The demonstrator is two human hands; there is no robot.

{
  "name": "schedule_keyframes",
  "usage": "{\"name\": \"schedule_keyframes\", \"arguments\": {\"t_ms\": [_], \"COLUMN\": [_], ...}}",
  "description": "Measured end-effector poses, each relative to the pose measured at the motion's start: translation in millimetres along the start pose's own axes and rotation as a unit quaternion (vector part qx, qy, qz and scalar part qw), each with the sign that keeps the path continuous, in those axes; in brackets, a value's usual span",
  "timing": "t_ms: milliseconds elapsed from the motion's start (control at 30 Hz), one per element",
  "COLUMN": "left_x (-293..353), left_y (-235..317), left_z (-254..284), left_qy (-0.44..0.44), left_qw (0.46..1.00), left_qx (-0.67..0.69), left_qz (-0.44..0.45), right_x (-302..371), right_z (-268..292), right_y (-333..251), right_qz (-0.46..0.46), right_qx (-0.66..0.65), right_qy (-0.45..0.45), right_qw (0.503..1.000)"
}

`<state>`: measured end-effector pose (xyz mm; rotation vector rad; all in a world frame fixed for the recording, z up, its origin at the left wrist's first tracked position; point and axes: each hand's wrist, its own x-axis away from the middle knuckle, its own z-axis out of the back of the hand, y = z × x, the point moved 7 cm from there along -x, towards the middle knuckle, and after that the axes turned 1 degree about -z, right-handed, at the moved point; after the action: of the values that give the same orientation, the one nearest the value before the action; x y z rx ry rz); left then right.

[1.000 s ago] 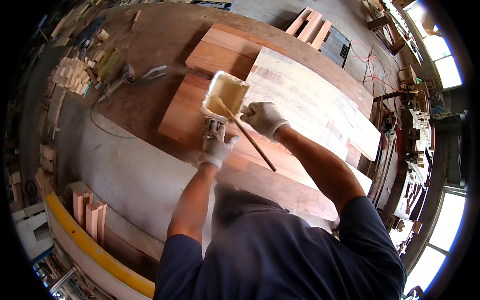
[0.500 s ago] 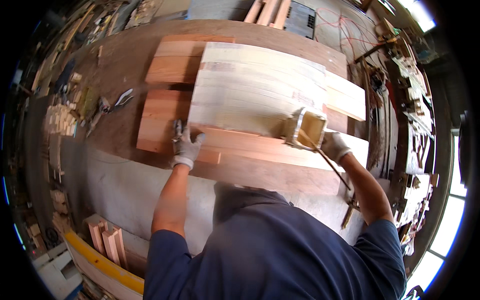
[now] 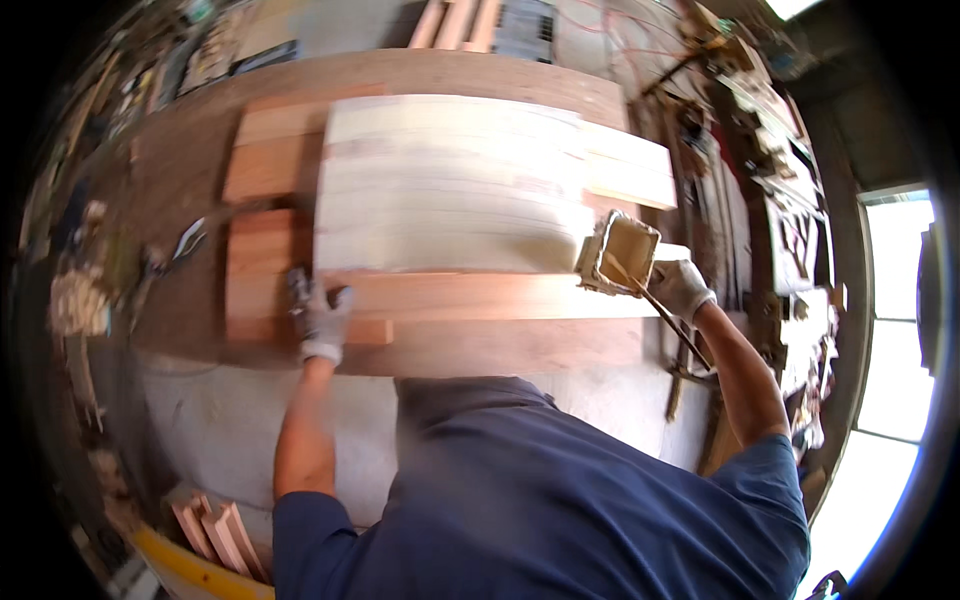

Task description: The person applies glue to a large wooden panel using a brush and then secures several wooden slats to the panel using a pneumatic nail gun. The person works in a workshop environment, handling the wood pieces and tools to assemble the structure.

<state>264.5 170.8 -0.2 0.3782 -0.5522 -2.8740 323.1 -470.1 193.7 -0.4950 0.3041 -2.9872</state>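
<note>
Container (image 3: 634, 243) between hands (image 3: 322, 322) (image 3: 682, 288), touching right

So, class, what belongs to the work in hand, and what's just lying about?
In use:
right hand holding square tub
wooden stick in it
left hand over reddish board
pale panel

Seemingly lying about:
wood strips, lower left
wood blocks, far left

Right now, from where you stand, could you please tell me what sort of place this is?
Probably a woodworking shop: a pale panel lies among reddish boards, cut wood strips show at lower left, and the right hand holds a container with a stick.
</note>
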Motion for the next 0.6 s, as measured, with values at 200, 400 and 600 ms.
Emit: {"name": "schedule_keyframes", "arguments": {"t_ms": [200,400,600], "left_x": [-4.7,3.1,22.6], "left_y": [16.6,13.5,-11.9], "left_z": [8.7,18.8,27.7], "left_qy": [-0.037,-0.004,-0.061], "left_qw": [0.999,1.000,0.995], "left_qx": [0.006,0.007,-0.041], "left_qz": [0.013,-0.002,0.068], "right_x": [-73.4,-136.8,-146.7], "right_z": [-77.7,-122.7,-128.5], "right_y": [-153.4,-386.5,-491.5], "right_qz": [0.058,0.177,0.253], "right_qx": [-0.067,-0.007,-0.063], "right_qy": [-0.118,-0.155,-0.096], "right_qw": [0.989,0.972,0.961]}}
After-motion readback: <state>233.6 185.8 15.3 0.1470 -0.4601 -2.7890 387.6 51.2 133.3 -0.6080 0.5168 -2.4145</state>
